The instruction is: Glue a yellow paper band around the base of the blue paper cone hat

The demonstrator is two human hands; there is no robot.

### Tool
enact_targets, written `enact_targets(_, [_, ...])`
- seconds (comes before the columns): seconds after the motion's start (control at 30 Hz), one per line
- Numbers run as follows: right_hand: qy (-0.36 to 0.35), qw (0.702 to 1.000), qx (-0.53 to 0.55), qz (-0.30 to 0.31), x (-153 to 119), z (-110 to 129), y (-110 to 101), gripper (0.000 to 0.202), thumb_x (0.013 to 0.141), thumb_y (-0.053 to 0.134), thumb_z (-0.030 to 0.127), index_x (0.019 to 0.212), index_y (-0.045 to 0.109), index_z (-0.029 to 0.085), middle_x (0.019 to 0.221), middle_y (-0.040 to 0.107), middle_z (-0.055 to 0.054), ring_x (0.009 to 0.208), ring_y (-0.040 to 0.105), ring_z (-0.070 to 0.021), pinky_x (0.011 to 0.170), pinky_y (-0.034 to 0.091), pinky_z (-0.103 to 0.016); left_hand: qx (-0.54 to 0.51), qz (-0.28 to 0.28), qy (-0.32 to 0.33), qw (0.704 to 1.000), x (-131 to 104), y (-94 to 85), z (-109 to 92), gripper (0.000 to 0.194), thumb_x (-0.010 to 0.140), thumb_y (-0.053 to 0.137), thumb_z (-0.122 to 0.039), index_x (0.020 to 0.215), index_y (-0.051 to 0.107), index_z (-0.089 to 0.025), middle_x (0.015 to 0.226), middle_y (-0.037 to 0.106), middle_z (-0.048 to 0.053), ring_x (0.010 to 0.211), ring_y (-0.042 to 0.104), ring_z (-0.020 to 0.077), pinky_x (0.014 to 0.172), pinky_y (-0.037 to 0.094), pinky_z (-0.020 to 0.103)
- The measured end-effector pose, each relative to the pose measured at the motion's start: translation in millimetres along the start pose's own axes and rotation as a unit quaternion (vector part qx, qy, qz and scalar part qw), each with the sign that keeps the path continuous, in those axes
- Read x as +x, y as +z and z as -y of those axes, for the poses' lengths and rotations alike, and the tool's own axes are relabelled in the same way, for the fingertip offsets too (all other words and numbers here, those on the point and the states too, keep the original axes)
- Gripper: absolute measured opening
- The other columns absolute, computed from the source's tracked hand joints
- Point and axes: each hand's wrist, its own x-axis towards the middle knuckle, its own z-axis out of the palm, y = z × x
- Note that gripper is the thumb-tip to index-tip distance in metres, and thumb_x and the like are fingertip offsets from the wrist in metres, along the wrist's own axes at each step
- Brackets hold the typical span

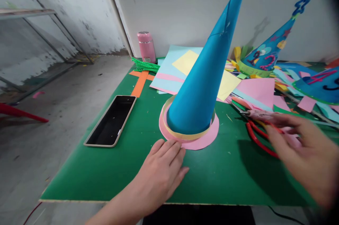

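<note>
Blue paper rolled into a tall, smooth cone (202,76), creased near the tip, leaning right; base ringed by a cream paper band (186,136) on a flat pink paper brim (197,144), mid-way along the green table (127,179). Touching brim's near edge with left hand (164,168), fingers together, nothing grasped. Gripping pink glue gun (261,114) in curled right hand (308,149).

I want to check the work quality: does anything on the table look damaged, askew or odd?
Yes, the blue cone looks creased near its tip, unlike its smooth lower part. Paper scraps also lie messily at the right.
</note>
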Motion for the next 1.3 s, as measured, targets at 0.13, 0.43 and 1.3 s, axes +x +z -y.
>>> enact_targets(0.13, [-0.154,0.975,0.105,0.119,14,80,30,0.026,0.077,0.055,0.019,0.103,0.052,0.021,0.094,0.061,-0.003,0.088,0.054,-0.0173,0.074,0.044,-0.031,-0.008,0.019,-0.007,1.000,0,-0.6,0,0.033,0.087,0.037,-0.033,0.106,0.059,-0.016,0.108,0.063,0.007,0.098,0.056,0.0238,0.083,0.041,0.039])
enact_targets(0.43, [-0.223,0.961,0.020,0.160,19,114,64,0.019,0.083,0.049,0.024,0.101,0.056,0.021,0.083,0.065,0.000,0.079,0.051,-0.0168,0.066,0.037,-0.031,-0.028,0.025,-0.004,0.999,-4,8.1,1,0.035,0.088,0.036,-0.033,0.108,0.055,-0.012,0.106,0.063,0.008,0.102,0.052,0.0243,0.086,0.036,0.043])
enact_targets(1.3, [-0.206,0.966,-0.014,0.155,17,115,69,0.021,0.082,0.051,0.021,0.103,0.057,0.021,0.076,0.064,0.001,0.072,0.053,-0.0149,0.062,0.033,-0.030,-0.022,-0.013,-0.027,0.999,-6,15.6,-1,0.027,0.086,0.041,-0.030,0.103,0.057,-0.016,0.102,0.065,0.005,0.099,0.054,0.0212,0.087,0.031,0.040])
